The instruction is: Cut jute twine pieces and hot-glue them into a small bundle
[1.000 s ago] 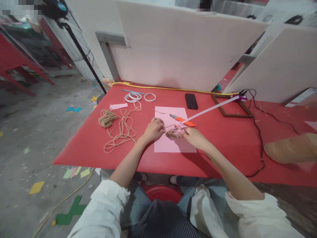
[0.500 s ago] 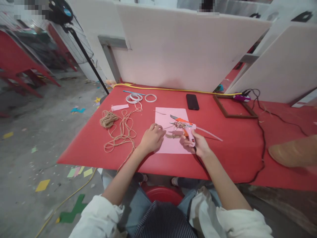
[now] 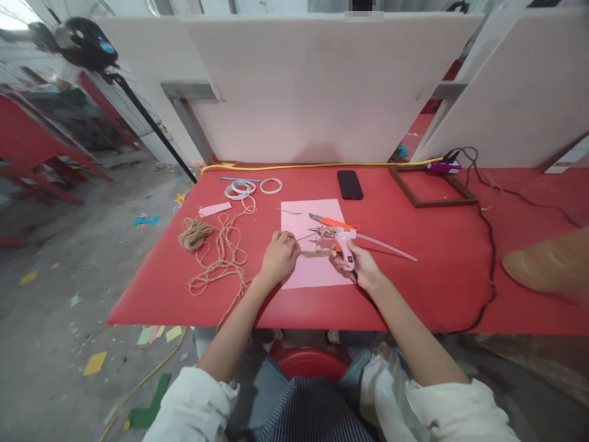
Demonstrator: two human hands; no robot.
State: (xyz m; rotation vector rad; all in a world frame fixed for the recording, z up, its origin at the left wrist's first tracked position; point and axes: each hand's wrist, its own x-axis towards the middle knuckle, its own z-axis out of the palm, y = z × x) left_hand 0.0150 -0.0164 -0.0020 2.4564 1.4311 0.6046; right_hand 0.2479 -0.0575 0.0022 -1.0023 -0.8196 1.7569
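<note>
**Glue gun at twine piece on pink sheet**

Grips pink glue gun [image 3: 341, 238] in right hand [image 3: 361, 268], fingers wrapped tight round the handle. Points nozzle left, with glue stick [image 3: 389, 247] sticking out the back to the right. Pinches left end of short twine piece [image 3: 316, 253] with left hand [image 3: 278, 258], fingertips bunched together, thumb side hidden. Lays twine piece flat on pink paper sheet [image 3: 317, 277], just under the nozzle, near front-centre of red table [image 3: 414, 294]. Sets orange utility knife [image 3: 332, 221] just behind the gun, across the sheet's far part. Leaves jute twine coil [image 3: 195, 233] and loose twine loops [image 3: 221, 261] left of the left hand, well apart from the sheet. Shows tape rings [image 3: 240, 188] far left-back, black phone [image 3: 350, 184] beyond the sheet, wooden frame [image 3: 431, 186] back right, black cable [image 3: 491, 270] looping down the right side. Catches another person's forearm [image 3: 547, 261] at right edge.
</note>
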